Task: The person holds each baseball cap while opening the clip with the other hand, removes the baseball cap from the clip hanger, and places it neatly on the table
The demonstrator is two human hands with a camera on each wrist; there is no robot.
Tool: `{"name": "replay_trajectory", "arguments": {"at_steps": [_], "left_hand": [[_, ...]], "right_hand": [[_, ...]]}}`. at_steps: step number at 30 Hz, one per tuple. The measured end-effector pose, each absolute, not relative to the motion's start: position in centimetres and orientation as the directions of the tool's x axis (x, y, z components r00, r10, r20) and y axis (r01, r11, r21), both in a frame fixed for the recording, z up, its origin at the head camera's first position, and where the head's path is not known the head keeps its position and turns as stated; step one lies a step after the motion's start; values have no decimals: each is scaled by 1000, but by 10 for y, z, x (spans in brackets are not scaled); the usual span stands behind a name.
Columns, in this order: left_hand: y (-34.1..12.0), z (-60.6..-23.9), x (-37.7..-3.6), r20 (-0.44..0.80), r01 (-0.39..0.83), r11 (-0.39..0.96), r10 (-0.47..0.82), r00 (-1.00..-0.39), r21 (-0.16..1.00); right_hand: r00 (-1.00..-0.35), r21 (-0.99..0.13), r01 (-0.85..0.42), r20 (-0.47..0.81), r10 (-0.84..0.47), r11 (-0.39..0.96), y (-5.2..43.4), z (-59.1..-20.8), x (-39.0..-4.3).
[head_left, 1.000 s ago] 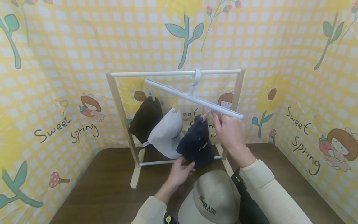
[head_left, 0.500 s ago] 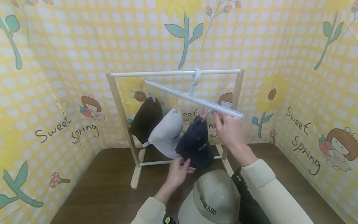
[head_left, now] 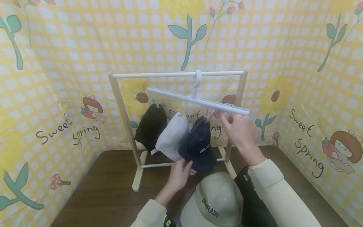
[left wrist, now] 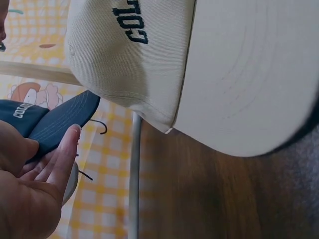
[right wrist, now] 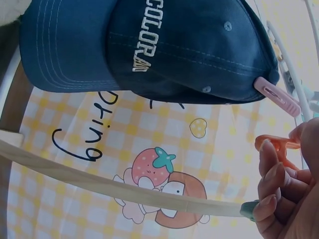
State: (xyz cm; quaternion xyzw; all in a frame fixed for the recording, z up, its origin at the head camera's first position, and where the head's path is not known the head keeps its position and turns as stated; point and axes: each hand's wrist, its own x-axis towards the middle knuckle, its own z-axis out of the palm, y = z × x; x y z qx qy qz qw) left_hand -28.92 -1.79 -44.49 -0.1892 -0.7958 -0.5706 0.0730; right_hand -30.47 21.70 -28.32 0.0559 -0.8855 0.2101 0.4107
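Note:
A navy cap (head_left: 198, 146) hangs from a pink clip (right wrist: 276, 94) on a white hanger bar (head_left: 181, 96), hooked over a wooden rack's white rod (head_left: 158, 75). My left hand (head_left: 187, 165) pinches the navy cap's brim (left wrist: 60, 124), thumb above and fingers below. My right hand (head_left: 227, 118) is up under the bar's right end, fingers curled on an orange clip (right wrist: 276, 147). A white cap (head_left: 171, 138) and a dark cap (head_left: 151, 126) hang to the left on the same bar.
A beige cap (head_left: 216, 201) lies on the brown table (head_left: 107, 189) nearest me, between my arms. The rack's lower white rail (left wrist: 133, 174) runs behind the navy cap. Yellow checked backdrop walls (head_left: 56, 94) close in the table on three sides.
The hanger bar has swung to a more level angle, its right end shifting right. The three caps hang closer together. My left hand has shifted slightly up along the navy brim.

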Motion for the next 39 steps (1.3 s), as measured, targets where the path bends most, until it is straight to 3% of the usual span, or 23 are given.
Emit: {"name": "replay_trajectory", "arguments": {"at_steps": [6,13,17,26,39], "left_hand": [[-18,-445,-289,341,402,298,236,-910,866],[-18,-445,-288,340,403,286,244,-908,870],[-17,-444,-286,339,401,279,244,-908,873],[-16,-440,-284,340,407,291,255,-905,866],[-15,-438,-284,339,410,286,268,-902,866]], "right_hand": [[-664,-320,-259,744,72,911,219,-281,-302],[-630,-295,-298,775,45,908,212,-281,-301],[-660,-329,-305,750,52,894,208,-281,-302],[-669,-357,-422,743,-20,833,196,-276,-305],[-672,-312,-344,740,0,886,173,-266,-307]]}}
